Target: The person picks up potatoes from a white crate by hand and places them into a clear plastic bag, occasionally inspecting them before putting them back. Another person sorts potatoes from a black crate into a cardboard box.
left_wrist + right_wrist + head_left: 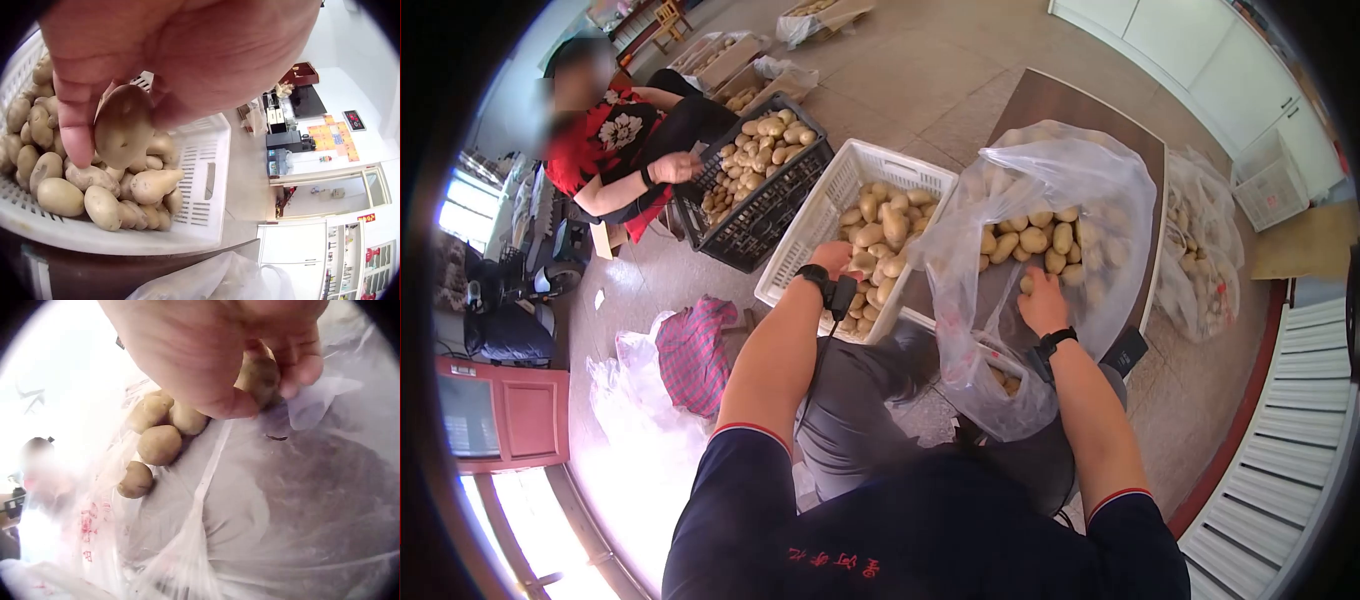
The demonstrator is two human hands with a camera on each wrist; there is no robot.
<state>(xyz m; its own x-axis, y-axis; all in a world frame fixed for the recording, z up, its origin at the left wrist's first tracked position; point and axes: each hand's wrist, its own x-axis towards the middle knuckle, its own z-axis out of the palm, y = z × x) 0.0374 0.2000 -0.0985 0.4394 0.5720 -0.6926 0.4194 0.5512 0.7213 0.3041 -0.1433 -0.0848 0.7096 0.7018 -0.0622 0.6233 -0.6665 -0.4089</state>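
Left hand [833, 259] pinches a potato [124, 128] over the white crate [215, 140], left; right hand [1043, 305] grips another potato [261, 382] in the plastic bag [1100, 160], right: likely sorting, next needing gentle release.

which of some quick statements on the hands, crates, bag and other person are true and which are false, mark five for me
1. The left hand holds a potato over the white crate. True.
2. The right hand holds nothing. False: the right hand grips another potato.
3. The dark crate is empty. False: potatoes lie in the dark crate.
4. The plastic bag is see-through, with potatoes showing in it. True.
5. The other person's top is plain white. False: the other person's top is red and black with pale flowers.
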